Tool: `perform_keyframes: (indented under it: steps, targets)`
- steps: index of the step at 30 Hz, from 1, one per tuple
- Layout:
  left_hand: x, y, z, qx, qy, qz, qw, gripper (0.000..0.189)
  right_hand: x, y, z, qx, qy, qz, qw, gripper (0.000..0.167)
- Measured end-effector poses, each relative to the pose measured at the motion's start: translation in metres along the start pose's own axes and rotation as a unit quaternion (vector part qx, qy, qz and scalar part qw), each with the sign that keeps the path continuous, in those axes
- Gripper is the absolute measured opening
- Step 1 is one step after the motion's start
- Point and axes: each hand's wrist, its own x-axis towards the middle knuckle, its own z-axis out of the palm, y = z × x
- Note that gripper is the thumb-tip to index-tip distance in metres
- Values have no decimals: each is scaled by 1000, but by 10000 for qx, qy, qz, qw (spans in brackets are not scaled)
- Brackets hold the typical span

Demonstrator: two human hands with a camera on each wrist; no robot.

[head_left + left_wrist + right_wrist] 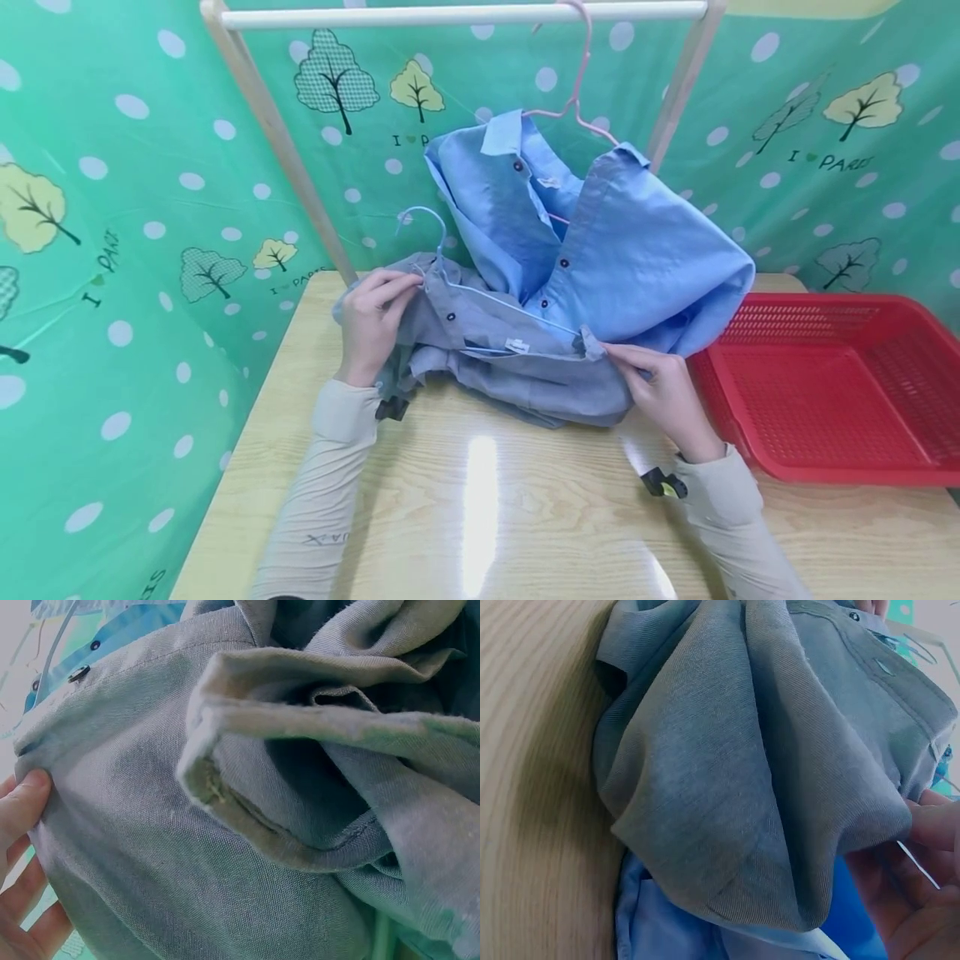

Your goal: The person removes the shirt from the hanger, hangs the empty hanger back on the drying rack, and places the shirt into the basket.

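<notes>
A grey shirt [517, 383] lies bunched on the table, its dark buttons and a white label showing at the neck. Inside its neckline runs a light blue hanger [510, 305], the hook standing up at the left. My left hand [371, 321] pinches the shirt's collar edge near that hook; in the left wrist view its thumb [30, 796] presses the cloth. With thumb and fingers my right hand [663, 392] pinches the opposite edge of the collar, by the hanger's right end. The right wrist view shows grey folds [697, 772] draping below the right hand [922, 877].
Behind, a blue shirt [645, 250] hangs on a pink hanger [579, 75] from the white rail [465, 15] of a wooden rack. A red plastic basket [750, 450] stands on the right of the wooden table [420, 517]. A green patterned cloth [135, 350] forms the backdrop.
</notes>
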Motion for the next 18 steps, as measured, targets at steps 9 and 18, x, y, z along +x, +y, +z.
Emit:
perform_keyframes:
  steps: [9, 18]
  targets:
    - [0, 1, -3, 101, 41, -129, 9999, 11, -11, 5, -1, -279, -310, 125, 9991, 28]
    - [2, 1, -3, 109, -5, -124, 9999, 11, -15, 8, 1, -556, -528, -133, 9970, 29]
